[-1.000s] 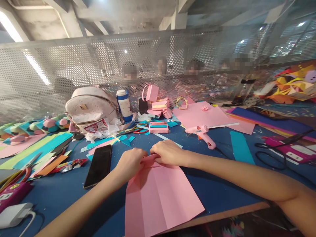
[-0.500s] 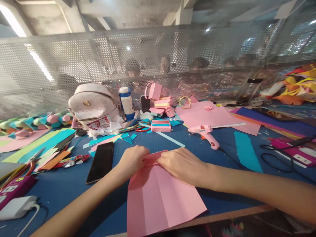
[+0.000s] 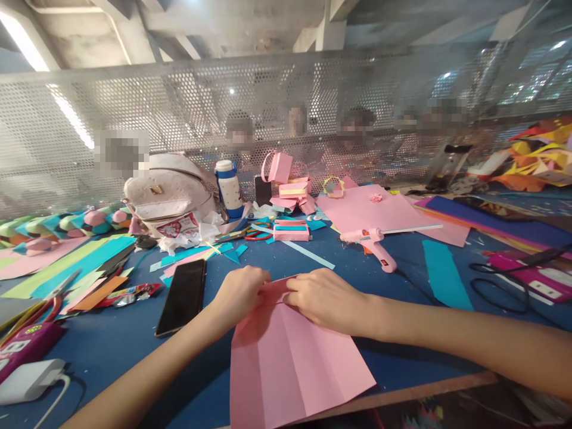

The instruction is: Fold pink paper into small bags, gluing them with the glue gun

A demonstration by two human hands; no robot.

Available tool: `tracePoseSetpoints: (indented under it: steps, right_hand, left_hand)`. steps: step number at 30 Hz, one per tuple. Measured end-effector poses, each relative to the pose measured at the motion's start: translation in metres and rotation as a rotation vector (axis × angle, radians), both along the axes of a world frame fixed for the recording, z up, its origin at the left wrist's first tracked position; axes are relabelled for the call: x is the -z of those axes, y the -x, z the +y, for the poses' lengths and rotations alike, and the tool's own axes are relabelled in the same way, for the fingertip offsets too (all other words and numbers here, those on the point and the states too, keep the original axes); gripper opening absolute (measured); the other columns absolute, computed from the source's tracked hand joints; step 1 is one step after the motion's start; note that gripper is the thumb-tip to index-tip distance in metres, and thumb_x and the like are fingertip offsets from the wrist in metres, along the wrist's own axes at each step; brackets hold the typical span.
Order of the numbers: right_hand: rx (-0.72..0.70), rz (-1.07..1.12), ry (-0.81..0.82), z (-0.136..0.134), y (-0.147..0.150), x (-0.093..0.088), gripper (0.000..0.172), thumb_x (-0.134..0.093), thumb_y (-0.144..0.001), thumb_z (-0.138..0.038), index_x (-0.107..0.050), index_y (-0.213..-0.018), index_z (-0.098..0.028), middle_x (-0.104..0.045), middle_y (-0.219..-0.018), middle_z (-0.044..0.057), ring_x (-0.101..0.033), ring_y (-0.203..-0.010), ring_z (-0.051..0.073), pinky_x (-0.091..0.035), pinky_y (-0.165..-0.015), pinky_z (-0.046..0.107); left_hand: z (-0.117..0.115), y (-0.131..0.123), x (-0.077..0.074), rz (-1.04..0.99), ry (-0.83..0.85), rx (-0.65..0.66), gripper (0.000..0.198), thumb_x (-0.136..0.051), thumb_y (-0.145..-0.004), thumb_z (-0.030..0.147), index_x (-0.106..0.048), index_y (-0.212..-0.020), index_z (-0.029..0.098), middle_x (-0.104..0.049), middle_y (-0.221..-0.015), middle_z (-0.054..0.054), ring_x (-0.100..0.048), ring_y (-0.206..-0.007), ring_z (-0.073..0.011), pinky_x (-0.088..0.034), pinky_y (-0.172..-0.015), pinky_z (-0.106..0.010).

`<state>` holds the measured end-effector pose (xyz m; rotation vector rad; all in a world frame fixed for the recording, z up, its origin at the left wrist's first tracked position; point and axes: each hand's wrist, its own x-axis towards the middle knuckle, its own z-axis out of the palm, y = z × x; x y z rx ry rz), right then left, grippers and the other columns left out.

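A creased sheet of pink paper (image 3: 290,363) lies at the front of the blue table, its near end reaching past the edge. Lengthwise fold lines run down it, and its far end is bent over. My left hand (image 3: 243,292) grips the far left corner, fingers curled around the paper. Close beside it, my right hand (image 3: 324,301) is closed on the far right part, thumb and fingers pressing the folded strip. Some fingertips are hidden by the hands. To the left of my left hand lies a black phone (image 3: 182,297).
A pink glue gun (image 3: 373,244) lies right of centre, its cord trailing right. Beyond are a white backpack (image 3: 172,190), a bottle (image 3: 229,187), a small pink paper box (image 3: 291,230) and large pink paper (image 3: 357,208). Scissors (image 3: 58,292) and a power strip (image 3: 31,345) sit left.
My right hand's fingers have shifted slightly on the folded far end of the pink paper. My left hand keeps its grip, and the sheet stays nearly in place.
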<state>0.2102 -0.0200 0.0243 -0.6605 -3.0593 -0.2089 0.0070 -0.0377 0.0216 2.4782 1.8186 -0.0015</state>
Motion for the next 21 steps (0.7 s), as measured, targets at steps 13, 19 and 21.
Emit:
tracePoseSetpoints:
  steps: [13, 19, 21]
  right_hand:
    - [0.012, -0.021, -0.033, 0.0042, -0.0077, -0.0056, 0.019, -0.054, -0.089, -0.013, -0.068, -0.078, -0.017, -0.064, -0.083, 0.004, -0.057, -0.077, 0.018, -0.023, -0.055, 0.032]
    - [0.05, -0.048, -0.014, 0.0041, -0.0057, -0.0068, 0.014, -0.057, -0.084, -0.006, -0.065, -0.077, -0.016, -0.067, -0.077, 0.004, -0.058, -0.078, 0.019, -0.024, -0.055, 0.03]
    - [0.05, -0.079, -0.027, 0.0025, -0.0044, -0.0058, 0.014, -0.059, -0.08, -0.003, -0.065, -0.077, -0.015, -0.068, -0.078, 0.005, -0.059, -0.079, 0.02, -0.024, -0.055, 0.03]
  left_hand:
    - [-0.0001, 0.0002, -0.0006, -0.02, 0.011, -0.012, 0.025, -0.05, -0.078, 0.009, -0.069, -0.091, 0.022, -0.071, -0.095, -0.004, -0.066, -0.09, -0.0212, -0.041, -0.063, -0.024]
    - [0.0011, 0.002, 0.0031, -0.02, 0.004, 0.003, 0.032, -0.051, -0.076, 0.006, -0.068, -0.097, 0.024, -0.071, -0.099, -0.005, -0.065, -0.096, -0.0223, -0.043, -0.069, -0.025]
    - [0.0012, 0.0025, 0.0036, -0.023, 0.001, 0.006, 0.03, -0.052, -0.076, 0.008, -0.069, -0.095, 0.023, -0.071, -0.098, -0.004, -0.065, -0.094, -0.0222, -0.043, -0.068, -0.025]
